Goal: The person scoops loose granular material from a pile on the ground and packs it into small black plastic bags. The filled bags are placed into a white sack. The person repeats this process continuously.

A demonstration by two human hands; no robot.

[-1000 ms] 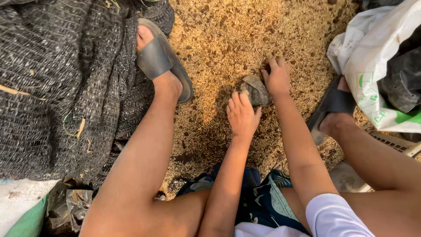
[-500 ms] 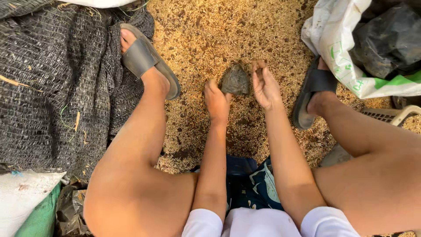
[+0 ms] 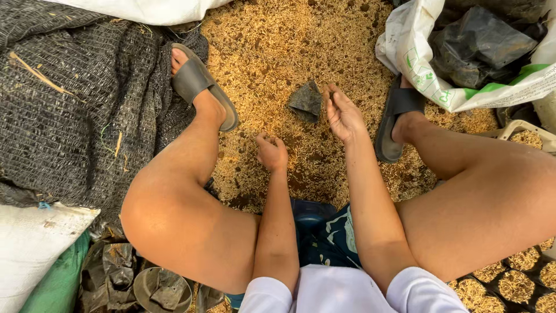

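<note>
Half a second ago both hands were up by the small dark pot, the left at its lower left and the right just beside its right edge. Now the left hand has drawn back toward the body and sits at about 7 o'clock from the small dark pot, well apart from it. The right hand has stayed close, at 3 to 4 o'clock of the pot, but a strip of husk shows between them, so it no longer seems to touch it.

The left grip is curled in, fingers bunched together over the loose husk; whether husk is pinched inside cannot be told. The right grip is spread, palm turned inward and fingers loosely extended, holding nothing.

The pot lies tilted on the husk between the two feet, crumpled and soft-looking. The left sandal is at its 9 o'clock, resting against the dark mesh netting. The right sandal is at 3 o'clock, just below a white sack with black plastic inside. At 5 o'clock of the frame a seedling tray holds husk in its cells.
</note>
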